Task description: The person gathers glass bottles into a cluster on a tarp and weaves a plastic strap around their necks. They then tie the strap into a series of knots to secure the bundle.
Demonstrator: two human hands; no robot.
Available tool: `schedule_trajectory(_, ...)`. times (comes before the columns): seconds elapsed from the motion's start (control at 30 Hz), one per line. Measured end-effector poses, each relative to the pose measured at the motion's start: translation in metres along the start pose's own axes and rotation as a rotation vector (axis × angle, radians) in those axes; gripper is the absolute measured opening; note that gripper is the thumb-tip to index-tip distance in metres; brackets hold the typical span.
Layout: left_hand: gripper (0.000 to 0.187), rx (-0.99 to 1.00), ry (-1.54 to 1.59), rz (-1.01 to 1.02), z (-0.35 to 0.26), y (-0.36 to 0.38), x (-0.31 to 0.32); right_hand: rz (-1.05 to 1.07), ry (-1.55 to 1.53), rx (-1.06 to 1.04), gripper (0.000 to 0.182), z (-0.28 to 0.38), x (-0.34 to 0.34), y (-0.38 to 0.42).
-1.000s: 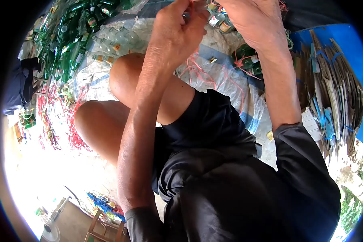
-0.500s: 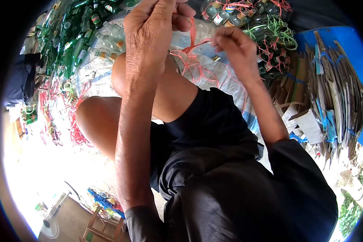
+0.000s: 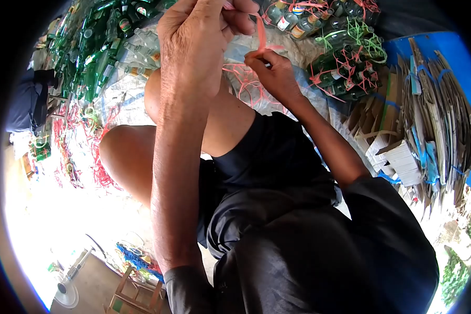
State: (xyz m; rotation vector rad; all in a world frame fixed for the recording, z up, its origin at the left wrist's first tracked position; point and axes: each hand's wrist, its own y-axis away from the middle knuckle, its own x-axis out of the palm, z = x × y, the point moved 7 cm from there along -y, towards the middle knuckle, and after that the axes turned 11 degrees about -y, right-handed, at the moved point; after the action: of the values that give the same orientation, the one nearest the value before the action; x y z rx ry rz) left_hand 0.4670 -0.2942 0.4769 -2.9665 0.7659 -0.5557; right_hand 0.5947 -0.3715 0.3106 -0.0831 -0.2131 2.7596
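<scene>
At the top of the head view my left hand (image 3: 199,31) is closed on a strip of pink plastic twine (image 3: 261,34), its fingertips partly cut off by the frame edge. Just to the right and lower, my right hand (image 3: 275,73) pinches the same twine between thumb and forefinger. A short length runs between the two hands, with a small loop near the right fingertips. Behind them, more pink twine (image 3: 246,78) lies in a loose net over the pale sheet (image 3: 293,86) on the ground.
Green bottles (image 3: 91,57) are heaped at upper left. Bottles tied in twine (image 3: 345,73) stand at upper right, beside stacked flattened cardboard (image 3: 429,104). Red twine (image 3: 102,162) is strewn at left. A wooden stool (image 3: 133,295) and a fan (image 3: 65,293) are at lower left.
My right hand has moved left, closer to my left hand, and its fingers have closed tighter on the twine. The left hand has barely shifted.
</scene>
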Motion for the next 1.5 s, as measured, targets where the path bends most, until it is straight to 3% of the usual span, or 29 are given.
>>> schedule_trajectory(0.1, 0.027, 0.004, -0.026, -0.008, -0.004, 0.001, -0.004, 0.081, -0.036, 0.054, 0.021, 0.005, -0.002, -0.003)
schedule_trajectory(0.23, 0.026, -0.095, -0.207, -0.175, 0.017, -0.004, -0.03, 0.111, -0.021, 0.153, 0.021, 0.026, -0.014, 0.006)
schedule_trajectory(0.3, 0.04, -0.159, -0.31, -0.153, 0.026, -0.004, -0.038, 0.119, -0.012, 0.201, 0.02, 0.031, -0.022, 0.011)
schedule_trajectory(0.4, 0.032, -0.18, -0.368, -0.235, 0.036, 0.007, -0.029, 0.089, -0.133, 0.218, 0.02, 0.048, -0.028, 0.019)
schedule_trajectory(0.63, 0.036, -0.426, -0.326, -0.065, 0.069, 0.033, -0.007, 0.075, -0.107, 0.237, 0.017, 0.073, -0.033, 0.022)
schedule_trajectory(0.9, 0.049, -0.259, -0.651, 0.095, 0.078, 0.036, 0.007, 0.115, 0.048, 0.144, 0.017, 0.092, -0.033, 0.018)
schedule_trajectory(1.03, 0.037, -0.247, -0.623, 0.096, 0.081, 0.034, 0.01, 0.089, 0.051, 0.073, 0.011, 0.107, -0.033, 0.018)
schedule_trajectory(1.23, 0.027, -0.203, -0.651, 0.1, 0.085, 0.035, 0.016, 0.088, 0.055, 0.156, 0.014, 0.098, -0.042, 0.021)
schedule_trajectory(1.37, 0.021, -0.092, -0.7, -0.001, 0.079, 0.034, 0.013, 0.063, 0.09, 0.119, 0.017, 0.102, -0.045, 0.022)
schedule_trajectory(1.5, 0.024, -0.093, -0.785, -0.038, 0.072, 0.033, 0.007, 0.051, 0.097, 0.163, 0.015, 0.117, -0.051, 0.024)
